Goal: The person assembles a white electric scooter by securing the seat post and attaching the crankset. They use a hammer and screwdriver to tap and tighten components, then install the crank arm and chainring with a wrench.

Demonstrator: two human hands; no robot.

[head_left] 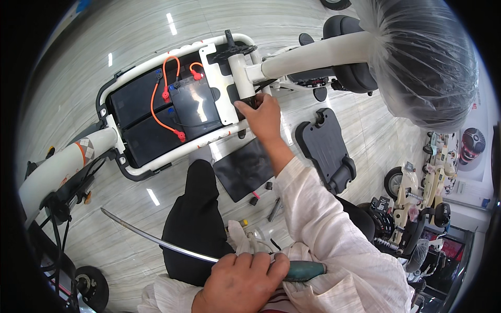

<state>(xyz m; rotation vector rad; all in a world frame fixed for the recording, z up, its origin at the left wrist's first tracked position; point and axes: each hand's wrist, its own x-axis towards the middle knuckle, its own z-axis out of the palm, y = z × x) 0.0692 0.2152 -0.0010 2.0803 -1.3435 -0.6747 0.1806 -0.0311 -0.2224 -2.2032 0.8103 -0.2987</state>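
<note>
Head view: the person's left hand (242, 281), low in front of the body, is closed round a long-bladed tool (182, 250) with a green handle, blade pointing left. The right hand (264, 117) grips a black fitting (249, 99) at the near end of a white cross tube (241, 77). Beside it, the white frame (188, 148) surrounds black batteries (148, 140) with orange cables (153, 107). A moulded black panel (324, 146) lies on the floor (94, 161), right of the forearm.

Open floor (125, 206) left room to pass left of the black-trousered leg (190, 224), though the metal blade (157, 240) jutted across it. Over the black batteries (136, 99), looped orange cables (152, 100) stood in the way; the white tube (240, 77) and right hand (265, 119) crowded the frame's (172, 154) right end.
</note>
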